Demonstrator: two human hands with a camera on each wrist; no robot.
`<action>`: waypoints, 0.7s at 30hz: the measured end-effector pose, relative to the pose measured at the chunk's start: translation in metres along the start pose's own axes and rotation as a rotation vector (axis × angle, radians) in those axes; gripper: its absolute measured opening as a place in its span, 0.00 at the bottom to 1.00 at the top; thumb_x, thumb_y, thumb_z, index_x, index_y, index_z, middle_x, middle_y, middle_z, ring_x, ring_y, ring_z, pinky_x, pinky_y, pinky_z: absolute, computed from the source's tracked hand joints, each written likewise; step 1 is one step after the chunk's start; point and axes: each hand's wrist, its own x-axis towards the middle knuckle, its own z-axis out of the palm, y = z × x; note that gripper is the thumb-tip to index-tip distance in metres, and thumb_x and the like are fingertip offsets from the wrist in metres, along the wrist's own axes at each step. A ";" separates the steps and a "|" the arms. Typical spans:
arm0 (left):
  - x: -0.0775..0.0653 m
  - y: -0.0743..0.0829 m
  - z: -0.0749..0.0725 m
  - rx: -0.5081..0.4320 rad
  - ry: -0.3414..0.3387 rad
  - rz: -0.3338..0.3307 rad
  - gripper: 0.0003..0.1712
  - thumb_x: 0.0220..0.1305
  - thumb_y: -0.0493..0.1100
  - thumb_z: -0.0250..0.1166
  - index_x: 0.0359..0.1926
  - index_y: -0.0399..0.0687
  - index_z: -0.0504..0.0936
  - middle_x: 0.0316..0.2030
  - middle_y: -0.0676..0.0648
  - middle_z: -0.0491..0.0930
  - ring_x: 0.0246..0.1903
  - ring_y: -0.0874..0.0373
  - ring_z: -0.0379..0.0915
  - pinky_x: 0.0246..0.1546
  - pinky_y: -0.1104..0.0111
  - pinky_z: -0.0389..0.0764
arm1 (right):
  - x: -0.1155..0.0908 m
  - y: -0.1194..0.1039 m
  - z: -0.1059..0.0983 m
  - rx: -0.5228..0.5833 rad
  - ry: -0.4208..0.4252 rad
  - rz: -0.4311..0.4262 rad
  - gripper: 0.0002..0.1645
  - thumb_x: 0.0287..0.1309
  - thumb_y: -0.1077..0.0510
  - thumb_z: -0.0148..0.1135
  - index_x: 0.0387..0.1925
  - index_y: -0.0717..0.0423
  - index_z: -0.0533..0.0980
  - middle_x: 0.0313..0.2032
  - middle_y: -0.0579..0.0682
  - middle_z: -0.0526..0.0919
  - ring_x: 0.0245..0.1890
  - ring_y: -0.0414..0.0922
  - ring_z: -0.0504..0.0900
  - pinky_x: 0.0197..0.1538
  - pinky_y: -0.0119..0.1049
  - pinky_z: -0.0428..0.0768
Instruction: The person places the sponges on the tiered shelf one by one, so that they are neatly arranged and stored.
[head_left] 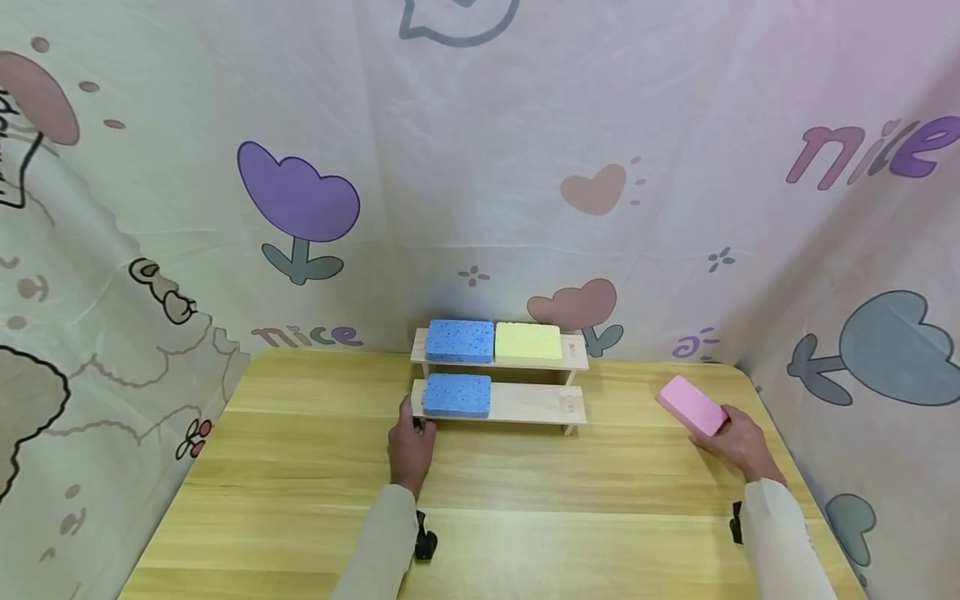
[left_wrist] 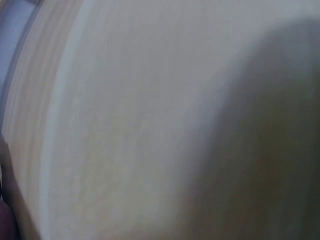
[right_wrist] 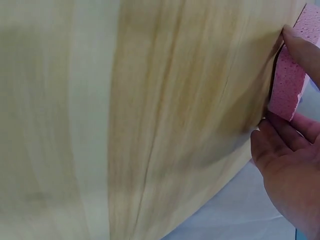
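Observation:
My right hand (head_left: 742,443) holds a pink sponge (head_left: 690,406) at its near end, over the right side of the table. The right wrist view shows the thumb on one side of this sponge (right_wrist: 287,82) and the fingers beneath it. At the left end of a small two-step wooden stand (head_left: 528,402), my left hand (head_left: 411,447) grips the lower step by its corner. One blue sponge (head_left: 457,395) lies on that lower step, at its left. On the upper step, another blue sponge (head_left: 460,341) sits beside a yellow sponge (head_left: 528,342).
The wood-grain table (head_left: 300,467) carries the stand near its back edge. A printed cloth (head_left: 465,167) hangs behind the table and along both sides. In the left wrist view, mostly blurred tabletop (left_wrist: 125,125) and a shadow show.

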 end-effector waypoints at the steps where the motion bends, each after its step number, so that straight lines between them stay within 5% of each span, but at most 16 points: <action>1: 0.000 0.000 0.000 -0.002 0.000 0.000 0.31 0.63 0.41 0.59 0.67 0.51 0.63 0.39 0.40 0.84 0.28 0.54 0.76 0.25 0.64 0.73 | 0.000 0.000 0.000 0.004 0.001 0.000 0.57 0.48 0.43 0.70 0.64 0.77 0.52 0.61 0.78 0.59 0.58 0.70 0.62 0.61 0.65 0.60; 21: 0.000 0.004 -0.001 0.002 -0.018 -0.030 0.32 0.64 0.42 0.59 0.68 0.51 0.61 0.46 0.38 0.83 0.37 0.49 0.81 0.31 0.59 0.79 | 0.001 0.004 0.003 0.025 0.043 0.048 0.59 0.50 0.41 0.68 0.67 0.74 0.51 0.65 0.77 0.55 0.63 0.72 0.56 0.63 0.65 0.57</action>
